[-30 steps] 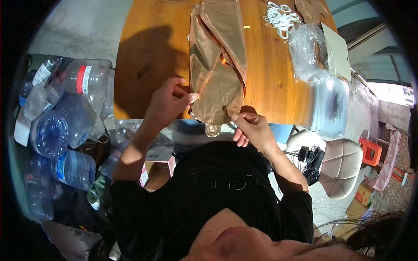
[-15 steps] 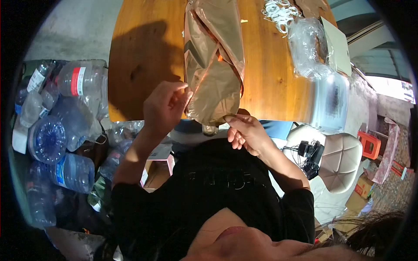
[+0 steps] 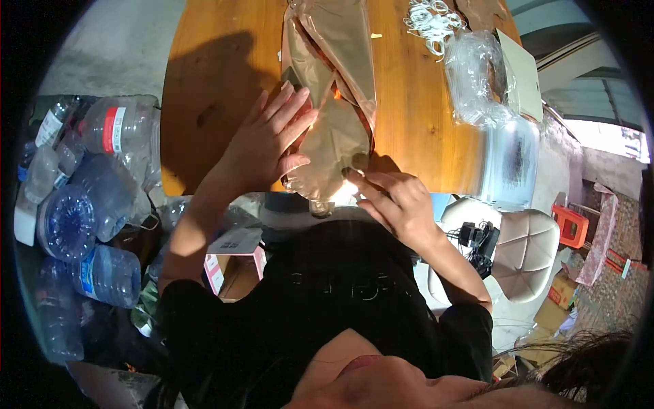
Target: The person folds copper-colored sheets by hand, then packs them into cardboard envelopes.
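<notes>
A flat, shiny copper-coloured foil balloon [image 3: 334, 133], without air in it, lies lengthwise on the wooden table with folds running down its upper part. Its narrow tab [image 3: 321, 207] hangs past the near table edge. My left hand [image 3: 272, 140] is open, fingers spread, resting over the balloon's left edge. At the lower right corner, my right hand [image 3: 398, 201] has its fingertips closed on the foil's edge. Bright glare beside those fingertips blurs the exact grip.
The wooden table [image 3: 409, 146] bears white string [image 3: 434, 24], clear plastic bags [image 3: 477, 75] and a stack of clear plastic sleeves [image 3: 509, 163] on the right. Plastic bottles [image 3: 109, 273] crowd the left side. A padded chair [image 3: 524, 255] with black cables [image 3: 480, 245] stands at right.
My left hand has moved up and spread its fingers flat over the foil's left edge. My right hand stays at the lower right corner, turned more back-up.
</notes>
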`<act>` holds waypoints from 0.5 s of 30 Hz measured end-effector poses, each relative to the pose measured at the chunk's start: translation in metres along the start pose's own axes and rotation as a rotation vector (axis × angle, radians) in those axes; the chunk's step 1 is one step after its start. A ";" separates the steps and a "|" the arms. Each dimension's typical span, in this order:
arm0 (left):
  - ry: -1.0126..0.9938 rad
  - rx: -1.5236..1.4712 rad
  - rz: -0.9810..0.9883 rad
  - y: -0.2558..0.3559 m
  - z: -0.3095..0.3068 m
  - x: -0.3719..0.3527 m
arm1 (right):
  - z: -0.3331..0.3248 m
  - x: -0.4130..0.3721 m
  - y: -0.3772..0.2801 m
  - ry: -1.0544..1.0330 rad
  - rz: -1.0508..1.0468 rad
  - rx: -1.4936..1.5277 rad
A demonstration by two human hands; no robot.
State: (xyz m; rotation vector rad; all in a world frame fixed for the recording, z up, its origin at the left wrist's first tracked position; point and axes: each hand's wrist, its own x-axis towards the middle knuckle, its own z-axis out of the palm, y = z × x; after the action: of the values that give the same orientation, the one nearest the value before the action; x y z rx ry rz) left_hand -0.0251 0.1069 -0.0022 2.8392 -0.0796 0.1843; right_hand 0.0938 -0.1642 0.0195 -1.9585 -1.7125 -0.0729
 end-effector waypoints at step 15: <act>0.195 -0.016 0.133 -0.035 0.009 0.038 | 0.013 0.053 0.059 0.102 0.196 0.025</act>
State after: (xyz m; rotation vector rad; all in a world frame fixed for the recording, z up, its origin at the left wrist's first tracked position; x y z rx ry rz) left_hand 0.0162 0.1364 -0.0160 2.7850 -0.2267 0.4846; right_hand 0.1551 -0.1145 0.0079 -2.0571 -1.4432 -0.0783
